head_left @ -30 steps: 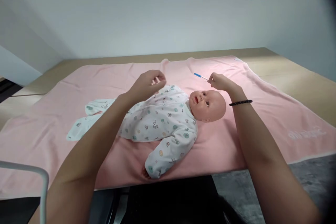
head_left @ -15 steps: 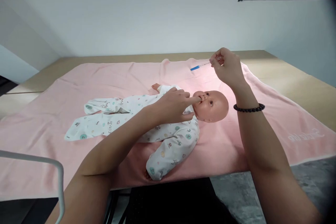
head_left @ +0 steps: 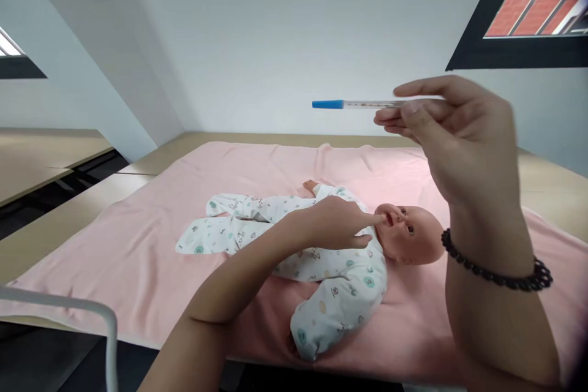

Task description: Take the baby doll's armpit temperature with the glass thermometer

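A baby doll (head_left: pixel 407 234) in a white printed sleepsuit (head_left: pixel 335 272) lies on its back on a pink blanket (head_left: pixel 151 257), head to the right. My left hand (head_left: pixel 337 223) rests on the doll's chest with fingers curled and the forefinger pointing at its chin. My right hand (head_left: pixel 452 135) is raised high, close to the camera, pinching a thin glass thermometer (head_left: pixel 356 103) with a blue tip, held level. A black bead bracelet (head_left: pixel 493 269) sits on my right wrist.
The blanket covers a pale wooden table (head_left: pixel 59 220). A white metal rail (head_left: pixel 68 309) curves across the lower left corner. A dark-framed window (head_left: pixel 528 12) shows at the upper right. More tabletops (head_left: pixel 41 159) lie to the left.
My right hand has lifted the thermometer from just above the doll's head up to eye level. The view tilted upward. My left hand came from above the doll's belly to its chin.
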Motion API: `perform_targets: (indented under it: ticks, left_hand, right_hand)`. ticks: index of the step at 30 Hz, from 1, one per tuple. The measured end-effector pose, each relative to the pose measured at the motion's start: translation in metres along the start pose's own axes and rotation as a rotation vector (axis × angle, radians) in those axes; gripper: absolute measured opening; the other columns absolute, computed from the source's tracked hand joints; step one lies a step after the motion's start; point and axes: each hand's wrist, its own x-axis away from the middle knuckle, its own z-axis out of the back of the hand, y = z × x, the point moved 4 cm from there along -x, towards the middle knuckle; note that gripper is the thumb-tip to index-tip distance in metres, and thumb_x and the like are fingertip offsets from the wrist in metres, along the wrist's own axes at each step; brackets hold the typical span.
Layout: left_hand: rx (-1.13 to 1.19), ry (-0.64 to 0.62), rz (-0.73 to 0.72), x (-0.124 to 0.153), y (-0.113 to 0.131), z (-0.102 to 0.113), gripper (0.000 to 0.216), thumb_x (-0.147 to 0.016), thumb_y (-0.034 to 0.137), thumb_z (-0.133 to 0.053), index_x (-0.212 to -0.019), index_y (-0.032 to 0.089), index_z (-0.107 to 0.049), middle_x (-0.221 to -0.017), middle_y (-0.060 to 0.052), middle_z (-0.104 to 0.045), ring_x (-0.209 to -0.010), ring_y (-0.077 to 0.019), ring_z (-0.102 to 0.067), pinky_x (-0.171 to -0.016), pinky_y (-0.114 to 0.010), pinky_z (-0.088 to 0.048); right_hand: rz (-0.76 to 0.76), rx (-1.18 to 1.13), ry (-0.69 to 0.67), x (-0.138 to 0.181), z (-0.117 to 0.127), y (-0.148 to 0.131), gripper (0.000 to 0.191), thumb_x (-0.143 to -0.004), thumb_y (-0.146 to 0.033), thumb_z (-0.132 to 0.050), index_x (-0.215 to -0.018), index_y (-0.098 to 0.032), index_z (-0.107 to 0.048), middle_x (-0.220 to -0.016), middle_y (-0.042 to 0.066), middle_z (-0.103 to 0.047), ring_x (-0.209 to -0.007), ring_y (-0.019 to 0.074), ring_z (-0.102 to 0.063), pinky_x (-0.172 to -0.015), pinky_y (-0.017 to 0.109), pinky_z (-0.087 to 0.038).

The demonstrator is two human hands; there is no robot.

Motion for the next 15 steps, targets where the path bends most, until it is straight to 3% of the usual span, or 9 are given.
perform_targets:
  ticks: [3, 6, 9, 12, 15]
  left_hand:
    - [0.211, 0.272, 0.031, 0.029, -0.008, 0.042, 0.027, -0.1, 0.033, -0.051, -0.117, 0.025, -0.071, -0.078, 0.0, -0.071, -0.07, -0.0139, -0.062, -0.065, -0.029, -0.045]
    - [0.401, 0.808, 0.092, 0.065, -0.02, 0.084, 0.027, -0.097, 0.031, -0.061, -0.122, 0.025, -0.068, -0.081, 0.0, -0.071, -0.074, -0.0138, -0.066, -0.07, -0.029, -0.053]
    - [0.48, 1.226, 0.032, 0.091, -0.02, 0.102, 0.033, -0.094, 0.028, -0.068, -0.126, 0.03, -0.066, -0.096, -0.002, -0.074, -0.087, -0.0153, -0.07, -0.079, -0.031, -0.059]
    - [0.484, 1.38, 0.03, 0.096, -0.019, 0.103, 0.021, -0.095, 0.029, -0.066, -0.116, 0.03, -0.07, -0.099, -0.001, -0.074, -0.089, -0.0149, -0.071, -0.081, -0.031, -0.061]
    - [0.488, 1.378, 0.084, 0.093, -0.023, 0.101, 0.013, -0.094, 0.034, -0.068, -0.106, 0.028, -0.07, -0.096, -0.001, -0.073, -0.089, -0.0155, -0.072, -0.083, -0.033, -0.063]
  right_hand:
    - [0.084, -0.042, 0.187, 0.018, -0.008, -0.036, 0.011, -0.099, -0.023, -0.067, -0.108, -0.026, -0.071, -0.096, 0.003, -0.074, -0.098, 0.0244, -0.073, -0.096, 0.045, -0.061]
    - [0.105, -0.069, 0.251, 0.026, -0.013, -0.047, 0.01, -0.101, -0.022, -0.064, -0.102, -0.027, -0.072, -0.097, 0.002, -0.074, -0.098, 0.0249, -0.073, -0.095, 0.046, -0.062]
    - [0.066, -0.106, 0.22, 0.024, -0.013, -0.038, 0.009, -0.099, -0.021, -0.065, -0.099, -0.027, -0.072, -0.092, 0.001, -0.074, -0.095, 0.0238, -0.073, -0.095, 0.045, -0.062]
    - [0.014, -0.138, 0.154, 0.021, -0.013, -0.024, 0.002, -0.098, -0.027, -0.069, -0.099, -0.027, -0.07, -0.094, 0.002, -0.074, -0.098, 0.0234, -0.073, -0.097, 0.044, -0.062]
    - [-0.018, -0.148, 0.092, 0.02, -0.014, -0.015, 0.006, -0.098, -0.031, -0.07, -0.102, -0.027, -0.069, -0.097, 0.002, -0.075, -0.102, 0.0226, -0.072, -0.099, 0.044, -0.06]
